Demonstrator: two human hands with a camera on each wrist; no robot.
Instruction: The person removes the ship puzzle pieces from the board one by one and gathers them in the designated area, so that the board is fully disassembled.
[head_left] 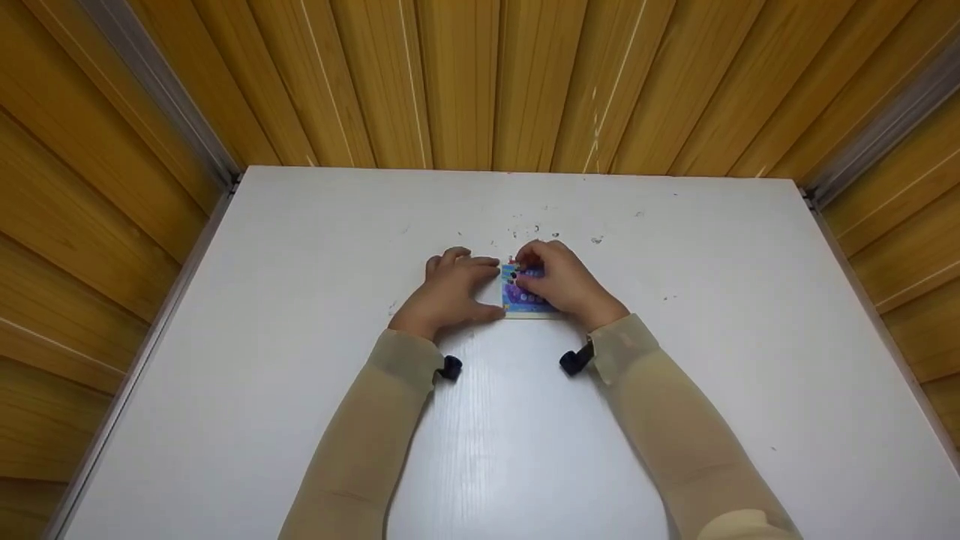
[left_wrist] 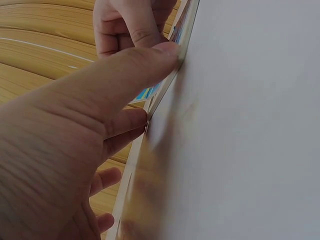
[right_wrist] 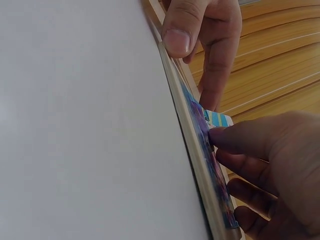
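A small flat puzzle board [head_left: 534, 307] with a blue and purple picture and a pale wooden edge lies on the white table. My left hand [head_left: 454, 292] holds it at its left side, thumb at the near corner and fingers at the far one. Over the board, my right hand [head_left: 564, 281] pinches a small puzzle piece [right_wrist: 217, 119] with light blue and yellow stripes between thumb and fingers. The piece stands tilted up from the board in the right wrist view. My right fingers hide much of the board's right part.
The white table [head_left: 300, 247] carries dark scuff marks [head_left: 536, 229] beyond the hands. Slatted wood-look walls [head_left: 465, 82] enclose its back and both sides. A small black camera is strapped at each wrist.
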